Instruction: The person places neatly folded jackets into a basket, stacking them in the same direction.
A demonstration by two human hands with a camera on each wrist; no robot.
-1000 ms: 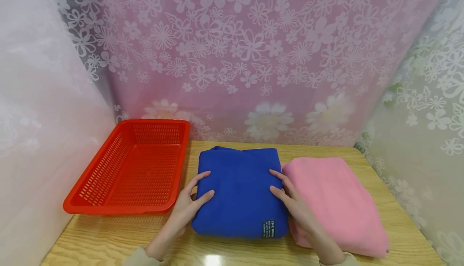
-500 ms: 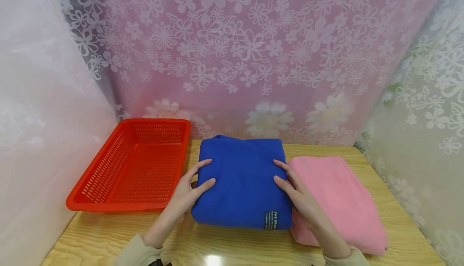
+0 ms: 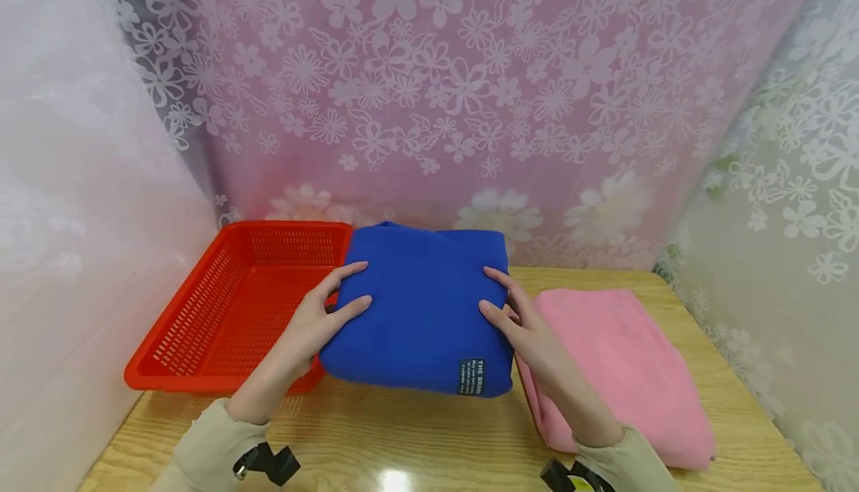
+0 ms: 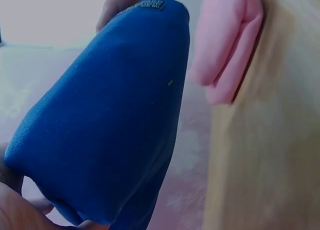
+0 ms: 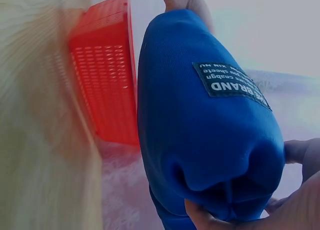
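A folded blue garment (image 3: pixel 423 306) is held up off the table between both hands, its near edge overlapping the right side of the red basket (image 3: pixel 268 382). My left hand (image 3: pixel 312 326) grips its left side, thumb on top; the other fingers go partly out of sight beneath. On the opposite side my right hand (image 3: pixel 532 329) grips it likewise. A dark label (image 3: pixel 471 376) with white lettering sits at the near right corner. In the right wrist view the folded layers of the blue garment (image 5: pixel 210 125) show at its end, fingers around them.
To the right, a folded pink cloth (image 3: pixel 624 365) lies on the wooden table (image 3: pixel 403 440). The red basket has slotted walls and holds nothing visible. A pink flowered curtain (image 3: pixel 436 104) hangs behind, with pale sheets at both sides.
Both hands have raised the blue garment away from the table and carried it farther back, then leftward to the basket's edge. The basket and pink cloth stay in place.
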